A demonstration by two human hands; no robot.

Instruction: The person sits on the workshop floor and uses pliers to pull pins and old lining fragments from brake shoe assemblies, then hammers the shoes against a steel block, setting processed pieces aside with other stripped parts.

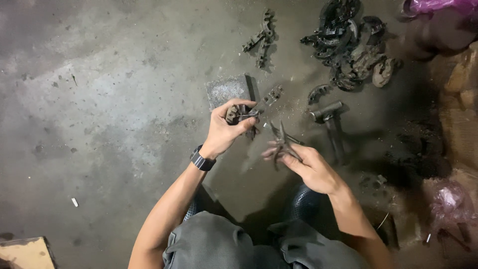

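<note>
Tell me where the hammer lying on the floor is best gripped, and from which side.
Probably by the handle of the hammer, low on the shaft. It lies flat on the concrete floor, head away from the person and handle end toward them, so the right hand, now holding pliers, could come from above on the near side.

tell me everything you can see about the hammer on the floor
The hammer lies flat on the grey concrete floor, right of the hands, untouched. Its dull metal head points up-left in the picture, its dark handle running toward the person. It looks worn and grimy. A curved dark part lies just beside its head.
</note>
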